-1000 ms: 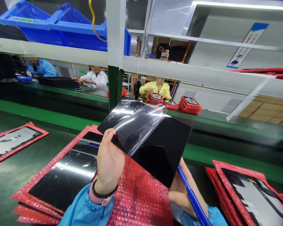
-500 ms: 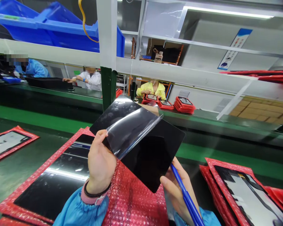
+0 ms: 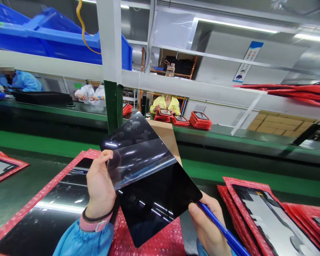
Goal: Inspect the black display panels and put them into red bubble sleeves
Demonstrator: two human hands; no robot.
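Note:
A glossy black screen panel [image 3: 160, 192] is held up tilted in front of me, its right corner gripped by my right hand [image 3: 208, 220]. That same hand also has a blue pen [image 3: 216, 222] lying across it. My left hand [image 3: 101, 185] pinches the edge of a clear film [image 3: 141, 160], partly lifted and folded back over the panel. Toward the panel's far end, bubbles show under the film. Below lies red bubble wrap [image 3: 154, 238], partly hidden by the panel.
To the left, another black screen [image 3: 50, 209] rests on red bubble wrap. Stacked panels in red wrap [image 3: 277, 220] stand at the right. Behind the held panel is a piece of brown cardboard [image 3: 166, 137]. Blue bins [image 3: 56, 42] sit overhead; co-workers, one in yellow [image 3: 164, 103], work beyond.
The panel has turned, its near corner swinging left and down. My left hand still pinches the film, whose fold now lies flatter. The whole view has shifted slightly.

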